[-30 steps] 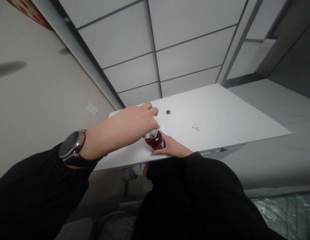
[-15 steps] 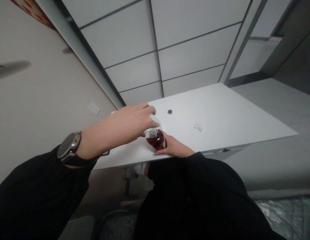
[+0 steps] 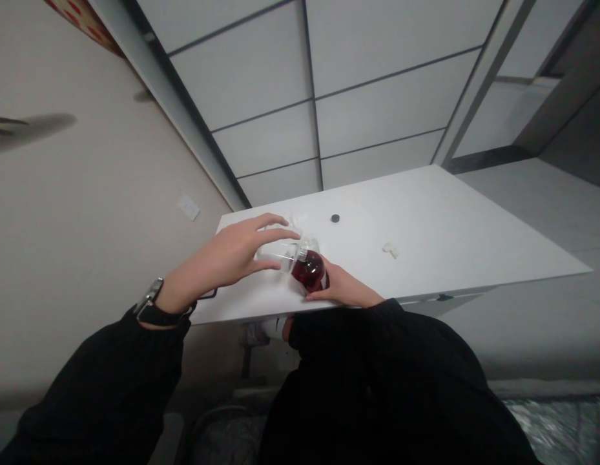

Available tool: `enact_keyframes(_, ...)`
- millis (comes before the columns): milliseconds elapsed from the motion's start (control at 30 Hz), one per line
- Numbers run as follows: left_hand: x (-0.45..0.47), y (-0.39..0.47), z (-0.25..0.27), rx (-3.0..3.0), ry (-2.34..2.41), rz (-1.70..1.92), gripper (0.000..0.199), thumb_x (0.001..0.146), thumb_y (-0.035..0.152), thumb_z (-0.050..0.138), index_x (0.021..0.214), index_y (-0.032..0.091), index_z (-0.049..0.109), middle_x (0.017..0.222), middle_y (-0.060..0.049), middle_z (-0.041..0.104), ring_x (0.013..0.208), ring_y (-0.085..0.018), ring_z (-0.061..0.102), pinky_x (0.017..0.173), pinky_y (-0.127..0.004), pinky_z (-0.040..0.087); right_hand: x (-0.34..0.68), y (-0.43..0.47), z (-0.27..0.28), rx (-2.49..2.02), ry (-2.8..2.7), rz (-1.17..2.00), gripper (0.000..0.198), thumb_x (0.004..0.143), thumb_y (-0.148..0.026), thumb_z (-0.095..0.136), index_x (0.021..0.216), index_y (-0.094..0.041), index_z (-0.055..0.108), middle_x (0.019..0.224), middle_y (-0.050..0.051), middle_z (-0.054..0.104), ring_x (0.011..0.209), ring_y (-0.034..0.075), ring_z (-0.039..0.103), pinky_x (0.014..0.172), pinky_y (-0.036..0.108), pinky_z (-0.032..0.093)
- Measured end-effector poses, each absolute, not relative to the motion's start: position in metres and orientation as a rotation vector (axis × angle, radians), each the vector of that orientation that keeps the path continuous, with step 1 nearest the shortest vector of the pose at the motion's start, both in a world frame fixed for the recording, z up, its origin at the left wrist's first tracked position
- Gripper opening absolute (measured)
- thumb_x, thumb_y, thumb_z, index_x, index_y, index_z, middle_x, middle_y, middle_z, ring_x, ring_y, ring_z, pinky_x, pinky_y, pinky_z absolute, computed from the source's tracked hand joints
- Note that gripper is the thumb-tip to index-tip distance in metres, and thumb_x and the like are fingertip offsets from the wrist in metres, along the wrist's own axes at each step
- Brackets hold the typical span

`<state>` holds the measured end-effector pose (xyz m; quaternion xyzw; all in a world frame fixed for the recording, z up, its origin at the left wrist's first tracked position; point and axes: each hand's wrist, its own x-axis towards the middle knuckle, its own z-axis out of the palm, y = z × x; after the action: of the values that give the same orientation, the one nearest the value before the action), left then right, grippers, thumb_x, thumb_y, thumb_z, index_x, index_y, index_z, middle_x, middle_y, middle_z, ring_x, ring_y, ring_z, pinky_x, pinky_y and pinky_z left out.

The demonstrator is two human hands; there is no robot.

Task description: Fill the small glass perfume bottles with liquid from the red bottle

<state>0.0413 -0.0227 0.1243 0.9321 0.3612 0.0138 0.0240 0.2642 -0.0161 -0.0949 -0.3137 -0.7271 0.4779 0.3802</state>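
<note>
A clear cup (image 3: 274,253) lies tipped sideways in my left hand (image 3: 232,250), whose thumb and fingers curve round it from both sides. Its mouth faces a bottle of dark red liquid (image 3: 309,271), and the bottle's clear neck meets or enters the rim. My right hand (image 3: 345,285) grips the bottle from the right, low by the table's near edge. Some see-through plastic shows behind the neck, its shape unclear. A small dark round cap (image 3: 335,218) rests on the table beyond the bottle.
The white table (image 3: 455,226) stretches off to the right, with a crumpled whitish scrap (image 3: 391,249) on it. Sliding panels (image 3: 275,142) stand behind the table. A wall with a socket plate (image 3: 188,207) is on the left.
My left hand has drawn back and turned, so the clear cup now shows lying sideways at the bottle's neck. The right hand keeps its grip on the bottle. The view has shifted slightly.
</note>
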Motion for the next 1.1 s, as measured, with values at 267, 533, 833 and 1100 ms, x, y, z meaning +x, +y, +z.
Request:
enact_keyframes(267, 0.016, -0.027, 0.089, 2.592, 1.185, 0.405, 0.053, 0.097, 0.048, 0.071, 0.146, 0.032, 0.061, 0.152, -0.009, 0.058, 0.143, -0.031, 0.054, 0.123, -0.052, 0.044, 0.264, -0.016, -0.098, -0.816, -1.86, 1.244, 0.108, 0.072, -0.046, 0.096, 0.162, -0.027, 0.039, 0.161, 0.014, 0.053, 0.151, 0.037, 0.049, 0.129, 0.056, 0.033)
enact_keyframes(533, 0.003, -0.04, 0.026, 1.927, 1.17, 0.897, 0.065, 0.085, 0.045, 0.084, 0.145, 0.036, 0.061, 0.158, -0.008, 0.05, 0.148, -0.034, 0.049, 0.111, -0.05, 0.058, 0.263, -0.016, -0.098, -0.861, -1.852, 1.273, 0.108, 0.069, -0.044, 0.096, 0.16, -0.026, 0.041, 0.16, 0.014, 0.054, 0.149, 0.036, 0.051, 0.129, 0.056, 0.034)
enact_keyframes(833, -0.002, -0.052, -0.042, 1.264, 1.05, 1.267, 0.089, 0.081, 0.054, 0.085, 0.155, 0.03, 0.041, 0.162, -0.019, 0.045, 0.139, -0.037, 0.061, 0.104, -0.048, 0.062, 0.263, -0.015, -0.103, -0.911, -1.854, 1.257, 0.105, 0.069, -0.047, 0.096, 0.157, -0.023, 0.045, 0.153, 0.015, 0.061, 0.145, 0.035, 0.056, 0.127, 0.055, 0.036)
enact_keyframes(1100, -0.013, -0.043, -0.033, 1.488, 1.183, 1.24, 0.087, 0.078, 0.053, 0.088, 0.148, 0.021, 0.047, 0.152, -0.021, 0.058, 0.146, -0.036, 0.055, 0.116, -0.053, 0.052, 0.263, -0.015, -0.103, -0.891, -1.861, 1.252, 0.106, 0.069, -0.048, 0.095, 0.158, -0.023, 0.043, 0.154, 0.016, 0.06, 0.144, 0.037, 0.056, 0.126, 0.057, 0.037)
